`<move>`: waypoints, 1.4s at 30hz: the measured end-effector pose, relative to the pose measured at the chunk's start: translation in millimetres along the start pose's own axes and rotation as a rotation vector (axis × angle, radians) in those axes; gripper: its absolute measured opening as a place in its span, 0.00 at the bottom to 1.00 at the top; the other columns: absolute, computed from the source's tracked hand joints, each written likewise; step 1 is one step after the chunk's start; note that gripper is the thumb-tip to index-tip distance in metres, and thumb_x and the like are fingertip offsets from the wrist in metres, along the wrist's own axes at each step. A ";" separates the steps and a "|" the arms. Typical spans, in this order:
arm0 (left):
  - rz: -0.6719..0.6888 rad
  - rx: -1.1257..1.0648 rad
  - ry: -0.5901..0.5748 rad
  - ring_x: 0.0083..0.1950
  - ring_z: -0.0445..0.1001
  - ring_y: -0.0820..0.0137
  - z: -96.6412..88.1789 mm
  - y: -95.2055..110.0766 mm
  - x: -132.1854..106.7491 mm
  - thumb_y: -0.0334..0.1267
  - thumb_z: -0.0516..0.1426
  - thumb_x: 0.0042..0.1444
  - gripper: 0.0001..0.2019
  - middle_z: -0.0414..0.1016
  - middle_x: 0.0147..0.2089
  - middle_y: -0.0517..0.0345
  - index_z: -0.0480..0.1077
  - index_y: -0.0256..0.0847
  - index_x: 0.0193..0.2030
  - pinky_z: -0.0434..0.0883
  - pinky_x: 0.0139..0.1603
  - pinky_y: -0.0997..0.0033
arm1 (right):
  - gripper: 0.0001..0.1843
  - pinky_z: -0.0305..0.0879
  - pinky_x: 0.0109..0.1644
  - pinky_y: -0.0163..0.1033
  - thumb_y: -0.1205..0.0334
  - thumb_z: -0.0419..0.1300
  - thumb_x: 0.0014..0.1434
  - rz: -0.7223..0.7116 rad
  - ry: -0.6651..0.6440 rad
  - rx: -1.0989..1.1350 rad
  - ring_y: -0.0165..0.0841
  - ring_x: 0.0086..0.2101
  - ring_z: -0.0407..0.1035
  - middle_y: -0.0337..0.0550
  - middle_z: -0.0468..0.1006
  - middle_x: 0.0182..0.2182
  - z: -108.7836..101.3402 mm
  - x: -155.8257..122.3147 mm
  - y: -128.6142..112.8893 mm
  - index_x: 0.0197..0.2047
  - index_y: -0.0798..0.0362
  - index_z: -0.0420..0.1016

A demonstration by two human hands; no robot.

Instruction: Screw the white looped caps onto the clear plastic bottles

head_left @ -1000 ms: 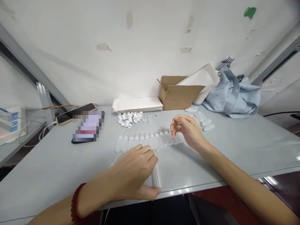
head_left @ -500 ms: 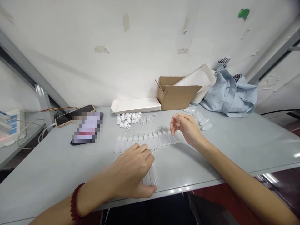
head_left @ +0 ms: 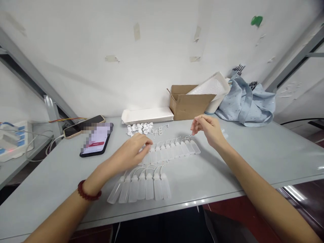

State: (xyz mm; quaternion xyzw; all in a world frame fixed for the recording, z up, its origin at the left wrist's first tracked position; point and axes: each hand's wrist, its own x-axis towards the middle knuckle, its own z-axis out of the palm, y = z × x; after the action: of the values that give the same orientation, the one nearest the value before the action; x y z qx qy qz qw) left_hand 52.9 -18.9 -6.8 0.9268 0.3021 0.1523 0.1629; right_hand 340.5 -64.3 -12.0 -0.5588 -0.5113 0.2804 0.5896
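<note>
My left hand (head_left: 133, 148) hovers over the left end of the back row of slim translucent plastic bottles (head_left: 170, 151), partly hiding it. Its fingers reach toward the white caps (head_left: 140, 128), with a gap above the thumb. My right hand (head_left: 207, 130) is raised past that row's right end, fingers loosely curled and apart, with nothing visible in them. A front row of similar bottles (head_left: 150, 187) lies near the table edge. Thin white bent strands rise from the bottles' necks. Loose white strands (head_left: 160, 129) lie beside the caps.
Behind stand a flat white box (head_left: 149, 115) and an open cardboard box (head_left: 193, 107) with bubble wrap. A light blue cloth bag (head_left: 246, 104) is at the back right. Two phones (head_left: 98, 140) and a power strip (head_left: 15, 141) are on the left. More bottles (head_left: 224, 133) lie partly behind my right hand.
My left hand has moved back and left from the front row, uncovering it, toward the caps. My right hand has shifted slightly right and back, clear of the back row's right end.
</note>
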 end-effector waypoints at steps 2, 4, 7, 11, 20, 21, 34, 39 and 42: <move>-0.001 0.050 0.060 0.47 0.70 0.62 2.8 -18.0 12.3 0.35 0.44 0.62 0.13 0.74 0.43 0.51 0.69 0.39 0.43 0.68 0.48 0.59 | 0.12 0.63 0.27 0.36 0.59 0.54 0.57 -0.057 0.028 -0.207 0.30 0.20 0.69 0.41 0.75 0.21 -7.9 6.4 5.7 0.24 0.54 0.69; -0.003 0.150 0.080 0.49 0.70 0.61 5.4 -33.5 27.1 0.32 0.45 0.59 0.15 0.74 0.45 0.50 0.70 0.38 0.45 0.68 0.50 0.58 | 0.11 0.63 0.29 0.37 0.60 0.55 0.56 -0.117 0.042 -0.459 0.32 0.22 0.71 0.42 0.76 0.21 -18.5 14.3 13.7 0.24 0.54 0.69; -0.016 0.193 0.098 0.52 0.69 0.58 8.5 -47.9 50.3 0.29 0.45 0.58 0.17 0.73 0.48 0.46 0.72 0.36 0.48 0.67 0.53 0.56 | 0.08 0.65 0.31 0.38 0.62 0.54 0.55 -0.149 0.062 -0.619 0.34 0.25 0.73 0.44 0.78 0.25 -37.3 26.7 25.0 0.28 0.54 0.71; -0.017 0.221 0.073 0.48 0.70 0.57 13.4 -51.2 71.7 0.27 0.46 0.56 0.18 0.76 0.43 0.47 0.75 0.37 0.44 0.69 0.49 0.57 | 0.09 0.67 0.32 0.38 0.63 0.52 0.56 -0.113 0.140 -0.752 0.35 0.26 0.75 0.47 0.80 0.28 -61.2 38.9 32.3 0.33 0.56 0.73; -0.032 0.193 0.170 0.44 0.73 0.61 10.2 -37.7 66.1 0.33 0.48 0.57 0.16 0.77 0.44 0.48 0.75 0.36 0.44 0.70 0.47 0.60 | 0.14 0.64 0.41 0.41 0.74 0.52 0.52 -0.052 0.116 -1.014 0.40 0.36 0.73 0.50 0.81 0.35 -79.8 40.7 34.3 0.37 0.57 0.78; -0.044 0.169 0.203 0.41 0.73 0.63 7.9 -35.4 62.3 0.34 0.48 0.57 0.15 0.76 0.44 0.49 0.74 0.37 0.45 0.71 0.44 0.62 | 0.15 0.64 0.41 0.40 0.74 0.52 0.52 -0.041 0.106 -1.034 0.40 0.36 0.73 0.50 0.81 0.36 -78.7 39.9 34.1 0.38 0.57 0.78; -0.348 -0.583 0.630 0.38 0.77 0.66 -1.1 -14.8 18.6 0.41 0.63 0.48 0.09 0.79 0.35 0.56 0.75 0.39 0.35 0.73 0.44 0.67 | 0.12 0.62 0.33 0.39 0.69 0.61 0.49 0.176 -0.066 -1.222 0.43 0.36 0.74 0.50 0.81 0.34 -63.3 35.4 40.1 0.40 0.58 0.77; -0.477 -0.848 0.569 0.36 0.79 0.66 -3.8 5.4 18.3 0.38 0.66 0.45 0.10 0.81 0.32 0.56 0.77 0.38 0.34 0.74 0.46 0.65 | 0.17 0.64 0.37 0.41 0.68 0.59 0.52 0.103 -0.025 -1.223 0.44 0.40 0.73 0.51 0.80 0.40 -53.8 33.1 38.9 0.46 0.57 0.74; -0.478 -1.046 0.507 0.37 0.79 0.67 -1.3 11.2 17.2 0.37 0.66 0.45 0.09 0.81 0.32 0.55 0.76 0.37 0.33 0.74 0.49 0.63 | 0.14 0.66 0.42 0.42 0.65 0.59 0.54 -0.110 0.046 -1.086 0.41 0.41 0.72 0.48 0.79 0.41 -35.4 23.9 29.9 0.45 0.56 0.74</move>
State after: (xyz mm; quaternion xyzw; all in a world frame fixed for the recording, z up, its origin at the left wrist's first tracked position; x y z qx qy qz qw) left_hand 71.4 -16.7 1.9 0.5665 0.4160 0.4542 0.5475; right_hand 387.8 -49.3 -28.1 -0.7613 -0.5981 -0.0674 0.2413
